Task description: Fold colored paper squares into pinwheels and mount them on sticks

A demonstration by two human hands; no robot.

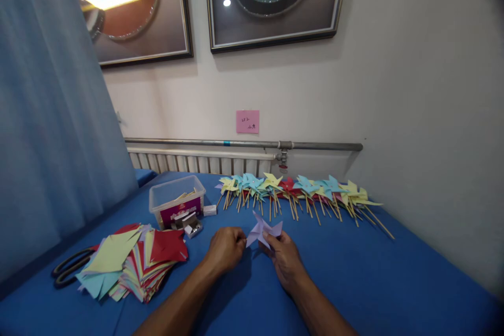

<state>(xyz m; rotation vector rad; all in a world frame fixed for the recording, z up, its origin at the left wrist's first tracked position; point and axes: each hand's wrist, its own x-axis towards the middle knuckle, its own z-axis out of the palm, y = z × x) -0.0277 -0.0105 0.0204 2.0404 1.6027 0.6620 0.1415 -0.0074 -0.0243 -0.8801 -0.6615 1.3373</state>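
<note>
My right hand [285, 260] pinches a pale purple paper pinwheel [258, 232] near its middle, thumb on the front face. No stick shows on this pinwheel. My left hand [227, 248] is closed beside its left blade tip, fingers curled together. Whatever those fingers hold, if anything, is hidden. Both hands are just above the blue tabletop [334, 283]. Left of my left hand, a small open box [192, 226] shows small shiny pieces inside, too small to name. A little white box [210, 210] lies behind it.
Finished pinwheels on sticks [271, 182] lie in a row along the back. A clear plastic tub [177, 189] with thin sticks stands at the back left. Fanned coloured paper pieces [145, 268] and black-handled scissors [71, 268] lie at the left, near a blue curtain [59, 115].
</note>
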